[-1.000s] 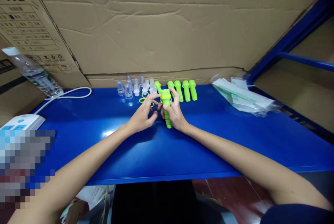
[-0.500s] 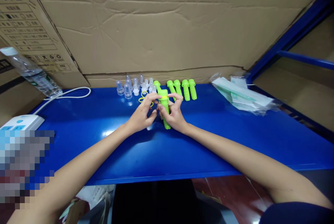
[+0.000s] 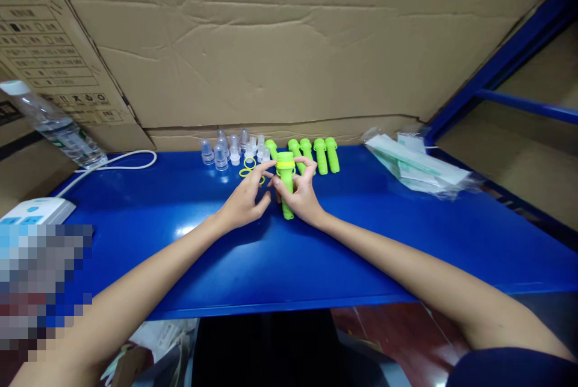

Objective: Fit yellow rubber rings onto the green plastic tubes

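My right hand [image 3: 306, 199] is wrapped round a green flashlight-shaped tube [image 3: 288, 197], upright with its threaded end on top. A yellow rubber ring [image 3: 285, 165] sits around the tube's neck, just under the threads. The right forefinger reaches the neck from the right. On the other side, my left hand [image 3: 244, 201] has its fingers apart, and its forefinger tip meets the neck near the ring; the thumb stands free. Loose yellow rings [image 3: 250, 163] lie on the blue table just beyond the left fingers, partly covered by them.
Several clear plastic caps [image 3: 221, 157] stand at the back, with smaller whitish caps [image 3: 251, 147] beside them. More green tubes [image 3: 321, 156] lie to their right. Plastic-wrapped packets [image 3: 410, 161] are at the right; a water bottle [image 3: 58, 128] and a power strip [image 3: 40, 211] are at the left.
The yellow ring and the threads above it show more plainly now, as the left fingertip has drawn back slightly. The tube has risen slightly in the right hand's hold.
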A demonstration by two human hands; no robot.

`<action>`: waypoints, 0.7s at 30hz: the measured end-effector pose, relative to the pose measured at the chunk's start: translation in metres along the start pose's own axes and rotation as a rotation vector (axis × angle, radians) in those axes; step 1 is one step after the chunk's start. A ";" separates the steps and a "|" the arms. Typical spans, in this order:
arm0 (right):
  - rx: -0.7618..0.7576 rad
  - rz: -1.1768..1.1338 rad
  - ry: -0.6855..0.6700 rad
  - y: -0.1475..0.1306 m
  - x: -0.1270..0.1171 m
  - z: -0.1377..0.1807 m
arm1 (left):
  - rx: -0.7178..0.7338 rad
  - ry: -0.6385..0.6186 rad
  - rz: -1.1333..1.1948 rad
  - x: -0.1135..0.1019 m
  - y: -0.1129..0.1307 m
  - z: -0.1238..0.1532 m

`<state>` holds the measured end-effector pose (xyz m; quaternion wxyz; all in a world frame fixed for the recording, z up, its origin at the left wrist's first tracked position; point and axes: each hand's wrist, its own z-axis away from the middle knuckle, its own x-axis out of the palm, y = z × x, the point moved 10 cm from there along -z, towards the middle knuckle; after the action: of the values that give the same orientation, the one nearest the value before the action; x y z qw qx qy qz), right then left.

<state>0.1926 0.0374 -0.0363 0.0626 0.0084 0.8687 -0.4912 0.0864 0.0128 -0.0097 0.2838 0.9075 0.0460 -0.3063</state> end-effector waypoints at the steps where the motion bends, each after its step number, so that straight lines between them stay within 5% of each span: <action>1: 0.011 -0.028 -0.004 0.002 0.000 0.000 | 0.000 0.011 -0.002 -0.001 0.000 0.000; 21: 0.033 -0.005 -0.067 0.009 0.003 -0.001 | 0.061 0.073 -0.082 -0.012 0.013 -0.004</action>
<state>0.1898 0.0432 -0.0441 0.0902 -0.0089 0.8579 -0.5058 0.0818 0.0050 0.0062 0.2416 0.9235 0.0841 -0.2857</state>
